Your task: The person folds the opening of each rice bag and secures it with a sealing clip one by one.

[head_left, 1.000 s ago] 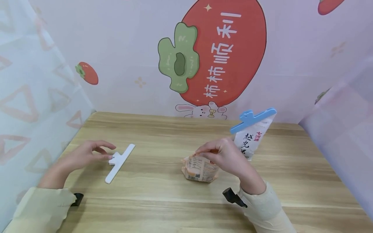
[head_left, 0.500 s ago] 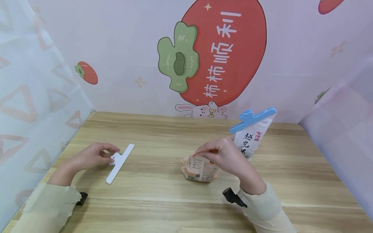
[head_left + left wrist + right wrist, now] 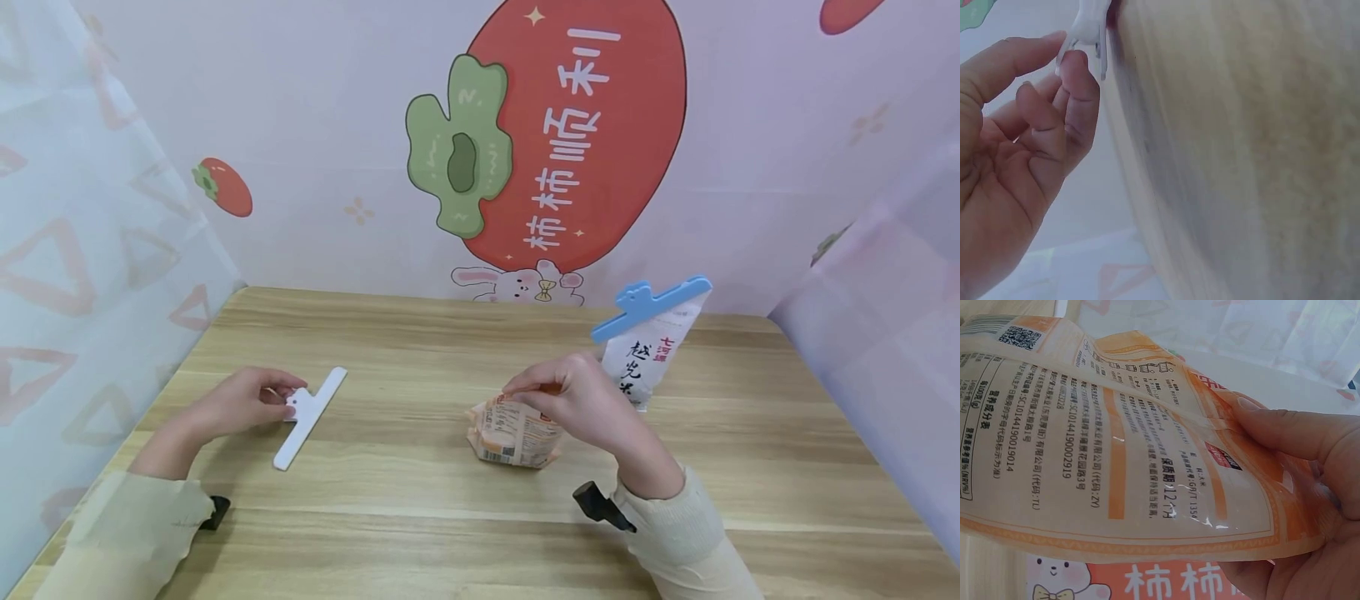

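Note:
A white bag clip (image 3: 310, 418) with a long straight bar lies at the left of the table. My left hand (image 3: 243, 404) pinches its short handle end between thumb and fingers. In the left wrist view, the thumb and a fingertip meet at one lever of the clip (image 3: 1088, 25); the bar is mostly out of that view. Near the middle, my right hand (image 3: 581, 400) grips the top of an orange and cream printed plastic bag (image 3: 510, 433), which rests on the table. Up close, the bag (image 3: 1147, 450) shows its printed back, with the thumb pressed on its upper edge.
Behind my right hand stands a white bag (image 3: 652, 358) with black and red lettering, its top closed by a blue bag clip (image 3: 651, 308). Printed cloth walls (image 3: 337, 125) border the wooden table (image 3: 405, 517) at the back and both sides.
My left hand has moved slightly right and closed its fingers on the white bag clip's handle. The clip has shifted a little. The right hand and the orange bag have stayed put.

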Demonstrator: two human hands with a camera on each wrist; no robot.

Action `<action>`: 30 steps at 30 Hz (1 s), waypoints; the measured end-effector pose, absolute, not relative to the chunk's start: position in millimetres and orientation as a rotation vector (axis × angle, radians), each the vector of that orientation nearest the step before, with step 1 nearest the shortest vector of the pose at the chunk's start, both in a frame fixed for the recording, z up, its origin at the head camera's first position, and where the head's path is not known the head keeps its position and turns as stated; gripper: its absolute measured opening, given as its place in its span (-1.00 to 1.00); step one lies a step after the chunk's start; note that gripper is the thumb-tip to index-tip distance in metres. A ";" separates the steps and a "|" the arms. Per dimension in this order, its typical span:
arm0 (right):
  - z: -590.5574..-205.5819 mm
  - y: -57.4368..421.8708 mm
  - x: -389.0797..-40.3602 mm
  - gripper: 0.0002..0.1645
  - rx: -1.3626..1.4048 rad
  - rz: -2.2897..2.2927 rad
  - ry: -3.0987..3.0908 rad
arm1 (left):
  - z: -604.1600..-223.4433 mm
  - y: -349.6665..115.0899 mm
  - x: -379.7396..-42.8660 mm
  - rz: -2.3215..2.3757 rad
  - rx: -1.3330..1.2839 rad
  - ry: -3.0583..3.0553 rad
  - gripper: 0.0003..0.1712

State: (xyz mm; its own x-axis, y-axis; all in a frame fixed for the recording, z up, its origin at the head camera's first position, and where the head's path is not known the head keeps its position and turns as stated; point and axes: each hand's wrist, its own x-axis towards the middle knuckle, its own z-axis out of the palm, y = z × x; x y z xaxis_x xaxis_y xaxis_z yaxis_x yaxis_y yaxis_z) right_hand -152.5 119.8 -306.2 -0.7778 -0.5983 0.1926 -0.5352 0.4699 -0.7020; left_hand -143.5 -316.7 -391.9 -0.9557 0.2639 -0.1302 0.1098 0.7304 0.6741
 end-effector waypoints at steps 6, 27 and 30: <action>-306.4 120.8 -152.3 -0.85 -0.999 -1.203 2.634 | -392.3 -310.6 -145.4 1.006 0.273 2.745 -0.63; -307.7 120.9 -154.5 -0.86 -1.017 -1.206 2.622 | -378.8 -302.3 -138.8 1.079 0.196 2.651 -0.35; -307.8 121.1 -154.4 -0.86 -1.009 -1.205 2.623 | -377.3 -299.1 -139.0 1.083 0.196 2.656 -0.34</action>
